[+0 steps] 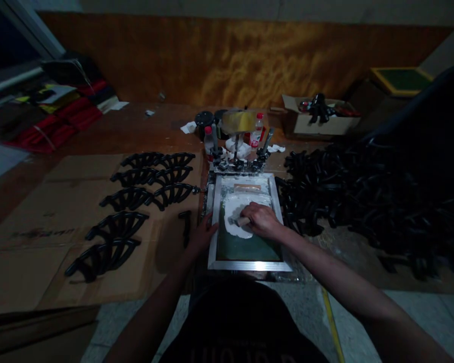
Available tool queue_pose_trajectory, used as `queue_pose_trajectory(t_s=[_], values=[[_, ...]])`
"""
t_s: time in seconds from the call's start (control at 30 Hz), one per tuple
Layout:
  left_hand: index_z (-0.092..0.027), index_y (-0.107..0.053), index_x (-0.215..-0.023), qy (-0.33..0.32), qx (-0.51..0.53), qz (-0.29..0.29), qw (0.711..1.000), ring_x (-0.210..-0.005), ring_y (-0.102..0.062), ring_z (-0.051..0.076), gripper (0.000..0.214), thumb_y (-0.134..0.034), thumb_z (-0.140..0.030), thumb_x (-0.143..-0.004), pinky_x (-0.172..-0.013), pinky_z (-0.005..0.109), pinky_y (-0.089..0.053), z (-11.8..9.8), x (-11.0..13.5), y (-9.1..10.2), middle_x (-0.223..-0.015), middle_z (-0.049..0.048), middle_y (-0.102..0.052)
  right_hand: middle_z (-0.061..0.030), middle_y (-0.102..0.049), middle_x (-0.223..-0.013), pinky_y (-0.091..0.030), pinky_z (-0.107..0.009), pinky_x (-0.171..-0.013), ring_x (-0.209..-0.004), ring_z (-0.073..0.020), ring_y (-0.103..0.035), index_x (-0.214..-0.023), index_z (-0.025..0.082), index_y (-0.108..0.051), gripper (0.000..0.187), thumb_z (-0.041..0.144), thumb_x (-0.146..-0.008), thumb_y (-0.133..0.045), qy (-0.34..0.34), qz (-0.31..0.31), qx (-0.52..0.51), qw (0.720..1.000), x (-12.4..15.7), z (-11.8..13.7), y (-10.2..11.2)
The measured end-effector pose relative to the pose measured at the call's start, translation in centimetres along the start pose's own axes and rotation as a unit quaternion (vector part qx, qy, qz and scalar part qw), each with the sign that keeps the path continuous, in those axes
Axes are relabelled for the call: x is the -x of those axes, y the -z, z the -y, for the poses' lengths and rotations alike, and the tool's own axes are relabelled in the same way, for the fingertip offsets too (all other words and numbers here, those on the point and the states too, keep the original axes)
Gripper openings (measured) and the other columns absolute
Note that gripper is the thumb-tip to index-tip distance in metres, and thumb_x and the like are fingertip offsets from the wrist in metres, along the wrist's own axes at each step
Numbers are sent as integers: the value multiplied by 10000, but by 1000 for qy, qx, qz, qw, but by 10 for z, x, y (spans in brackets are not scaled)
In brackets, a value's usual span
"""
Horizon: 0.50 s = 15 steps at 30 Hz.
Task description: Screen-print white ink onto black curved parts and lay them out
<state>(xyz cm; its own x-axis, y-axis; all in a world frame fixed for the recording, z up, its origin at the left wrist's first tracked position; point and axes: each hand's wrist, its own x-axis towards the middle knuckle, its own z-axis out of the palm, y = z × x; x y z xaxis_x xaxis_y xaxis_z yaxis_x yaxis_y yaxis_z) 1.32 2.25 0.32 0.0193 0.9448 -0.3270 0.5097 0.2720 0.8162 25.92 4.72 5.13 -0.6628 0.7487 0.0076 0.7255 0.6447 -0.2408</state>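
Note:
A small metal-framed printing screen [213,252] lies flat in front of me, clamped at its far end. White ink [234,204] is smeared over its green mesh. My right hand [262,220] is closed on a squeegee [237,221] resting in the white ink at mid-screen. My left hand [203,234] rests on the screen's left frame edge, fingers curled against it. A single black plastic part [185,226] lies just left of that hand.
Rows of black curved plastic parts [136,196] lie on cardboard at left. A big heap of the same parts [363,196] fills the right. Bottles and jars [230,128] stand behind the clamps; a cardboard box [318,121] sits far right.

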Motion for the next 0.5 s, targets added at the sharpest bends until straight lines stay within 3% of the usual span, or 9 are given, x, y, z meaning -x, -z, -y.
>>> queue_pose_trajectory(t_s=[0.1,0.23,0.33,0.4,0.5], values=[[-123,-489,-1427,-10,21,-4,1000,-999,-688,250,598,-557,-350,-877,-918,383,-531,-4,3,2,-1169,134,-718,-117,-687,-997,-451,-332,-823,-944,-235,-575,-1023,139,-674,202,135,-867,-545,11,-34,23,999,8,8,-13],[-125,-481,-1442,-9,18,-4,1000,-951,-694,248,611,-552,-346,-876,-884,380,-538,-8,6,4,-1131,134,-725,-101,-698,-976,-475,-321,-810,-917,-225,-609,-1029,144,-692,210,134,-861,-566,38,-12,-23,999,20,13,-14],[-149,-472,-1456,-13,27,-3,1000,-978,-690,260,633,-564,-364,-868,-886,385,-539,-5,6,7,-1135,129,-723,-86,-704,-1069,-485,-308,-838,-990,-223,-633,-1241,180,-647,354,201,-892,-594,-40,-49,-63,996,-5,4,6],[-177,-467,-1463,-17,40,2,999,-989,-688,264,650,-575,-401,-863,-877,382,-545,-5,6,11,-1132,117,-723,-83,-689,-1165,-493,-311,-847,-1030,-229,-639,-1433,231,-514,534,271,-911,-618,-114,-88,-77,987,-31,-9,24],[-206,-512,-1425,-40,75,-11,996,-1084,-659,265,589,-547,-441,-885,-902,373,-544,-15,8,25,-1230,110,-691,-87,-702,-1121,-501,-320,-832,-943,-225,-658,-1491,248,-449,648,305,-885,-670,-204,-156,-75,964,-48,-46,53]])
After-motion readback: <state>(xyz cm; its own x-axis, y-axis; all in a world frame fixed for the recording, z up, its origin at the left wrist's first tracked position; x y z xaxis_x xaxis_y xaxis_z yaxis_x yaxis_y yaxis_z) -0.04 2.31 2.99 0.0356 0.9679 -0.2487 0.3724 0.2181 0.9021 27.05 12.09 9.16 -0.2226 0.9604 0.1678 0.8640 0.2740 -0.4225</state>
